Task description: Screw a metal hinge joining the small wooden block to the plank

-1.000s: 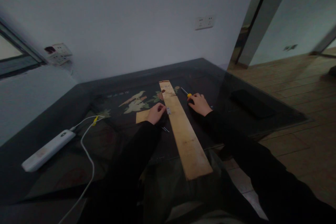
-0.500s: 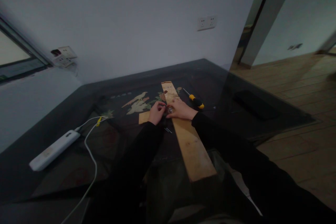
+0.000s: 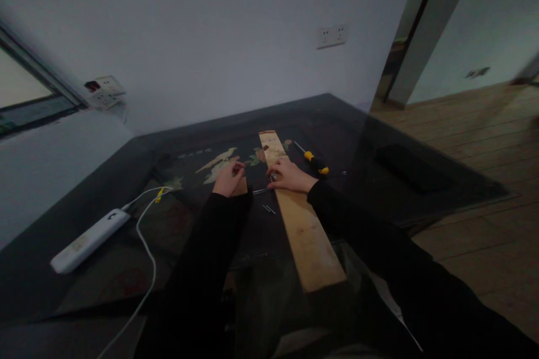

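A long wooden board (image 3: 309, 235) lies lengthwise before me on the dark table. My right hand (image 3: 291, 175) rests across it, thumb and fingers closed around a small shiny metal piece (image 3: 273, 178) at the board's left edge; its kind is unclear. My left hand (image 3: 228, 179) is off to the left, over a small wooden block (image 3: 241, 187) it partly covers. Its fingers are curled together, and whatever they pinch is too small to see. Between the hands lies a thin metal rod (image 3: 260, 191); a few small screw-like pins (image 3: 269, 209) lie nearer me.
A screwdriver (image 3: 311, 159) with a yellow and black handle lies right of the board. On the left sit a white power strip (image 3: 90, 240) and its white cable (image 3: 149, 252). A flat dark object (image 3: 410, 168) lies at the table's right. The wall stands behind.
My left hand has moved left, away from the right hand and the metal piece, over the small wooden block. The thin rod now shows between the hands. My right hand has stayed put.
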`<state>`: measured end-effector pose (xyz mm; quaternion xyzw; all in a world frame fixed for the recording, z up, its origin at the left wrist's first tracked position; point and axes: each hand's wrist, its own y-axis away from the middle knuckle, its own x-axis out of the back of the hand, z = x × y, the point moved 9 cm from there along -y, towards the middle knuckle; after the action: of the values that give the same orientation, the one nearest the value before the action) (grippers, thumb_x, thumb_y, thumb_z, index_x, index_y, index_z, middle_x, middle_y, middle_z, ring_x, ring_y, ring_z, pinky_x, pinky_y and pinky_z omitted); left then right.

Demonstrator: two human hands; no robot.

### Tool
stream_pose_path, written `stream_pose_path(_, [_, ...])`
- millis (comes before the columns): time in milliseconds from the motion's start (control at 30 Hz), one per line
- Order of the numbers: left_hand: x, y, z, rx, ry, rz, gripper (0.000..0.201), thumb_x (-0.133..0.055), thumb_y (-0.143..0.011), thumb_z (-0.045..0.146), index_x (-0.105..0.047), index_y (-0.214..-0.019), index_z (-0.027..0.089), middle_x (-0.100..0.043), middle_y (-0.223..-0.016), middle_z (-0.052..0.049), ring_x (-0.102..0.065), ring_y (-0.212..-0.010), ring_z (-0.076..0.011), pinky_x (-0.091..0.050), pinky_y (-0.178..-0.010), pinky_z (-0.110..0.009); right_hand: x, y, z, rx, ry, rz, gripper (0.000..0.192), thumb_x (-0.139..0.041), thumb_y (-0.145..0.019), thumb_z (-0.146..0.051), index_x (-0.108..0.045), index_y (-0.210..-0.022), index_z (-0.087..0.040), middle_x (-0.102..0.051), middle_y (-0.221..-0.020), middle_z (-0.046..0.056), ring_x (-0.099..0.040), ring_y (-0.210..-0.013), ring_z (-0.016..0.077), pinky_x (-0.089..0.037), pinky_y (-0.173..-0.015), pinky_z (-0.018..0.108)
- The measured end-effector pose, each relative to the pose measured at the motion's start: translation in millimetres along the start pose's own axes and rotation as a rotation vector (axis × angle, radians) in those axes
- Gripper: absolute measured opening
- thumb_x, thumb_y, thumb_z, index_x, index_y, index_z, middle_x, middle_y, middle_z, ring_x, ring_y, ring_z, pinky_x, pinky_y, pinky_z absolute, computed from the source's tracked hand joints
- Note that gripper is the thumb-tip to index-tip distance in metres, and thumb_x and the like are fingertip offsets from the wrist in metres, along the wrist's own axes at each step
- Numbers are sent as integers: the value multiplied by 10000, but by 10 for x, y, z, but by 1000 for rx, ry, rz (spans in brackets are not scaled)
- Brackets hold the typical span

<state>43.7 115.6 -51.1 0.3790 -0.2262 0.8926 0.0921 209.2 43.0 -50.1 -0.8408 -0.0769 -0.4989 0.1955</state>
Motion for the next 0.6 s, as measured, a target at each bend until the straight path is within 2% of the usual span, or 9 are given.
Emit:
stream_pose_path(33, [77, 2, -123, 27, -44, -1, 136, -554, -774, 243, -606, -889, 191, -663, -810, -40, -628, -770, -182, -481, -732, -301, -3, 2, 3, 5, -4, 2, 379, -705, -719, -461, -677, -1009, -219, -534, -987, 78, -502, -993, 232, -382, -857, 348])
stream_pose_path(133, [185, 48, -473, 116, -161, -110, 225, -654, -706, 336, -634, -880, 194, -668, -820, -57, -634, -807, -216, -490, -757, -332, -10, 9, 14, 16, -17, 13, 374, -698, -722, -473, -677, -1000, -223, -533, -986, 76, -499, -1003, 232, -385, -863, 351])
stream_pose_path(200, [207, 85, -600, 122, -186, -177, 326, -682, -679, 412, -645, -916, 191, -677, -880, -80, -639, -859, -238, -494, -779, -348, -13, 15, 27, 11, -21, 23, 382, -697, -720, -484, -675, -1003, -228, -530, -987, 75, -497, -1002, 231, -389, -865, 352])
stream_pose_path(267, [182, 111, -617, 73, -191, -230, 407, -695, -656, 476, -650, -949, 196, -677, -932, -94, -635, -904, -252, -493, -805, -359, -21, 18, 42, 0, -23, 28, 401, -694, -720, -491, -669, -1022, -229, -528, -1003, 77, -499, -1000, 228, -394, -867, 354])
stream_pose_path(400, [71, 141, -509, -39, -208, -268, 552, -754, -571, 531, -659, -1012, 214, -644, -1034, -117, -602, -985, -285, -465, -885, -408, -37, 17, 56, -12, -30, 25, 415, -689, -722, -495, -662, -1037, -227, -526, -1035, 79, -493, -1023, 230, -394, -884, 360])
stream_pose_path(500, [-1, 152, -477, -39, -248, -273, 647, -813, -494, 507, -660, -1053, 220, -608, -1056, -124, -577, -1016, -314, -439, -913, -454, -31, 18, 50, -15, -34, 27, 401, -695, -719, -486, -667, -1024, -226, -524, -1038, 80, -490, -1028, 232, -395, -889, 365])
stream_pose_path(600, [-39, 154, -456, -37, -255, -268, 640, -830, -474, 488, -669, -1033, 222, -592, -1029, -114, -560, -1022, -319, -431, -908, -465, -20, 28, 41, -21, -40, 25, 399, -700, -719, -477, -667, -1026, -224, -517, -1040, 81, -497, -1017, 228, -398, -887, 363])
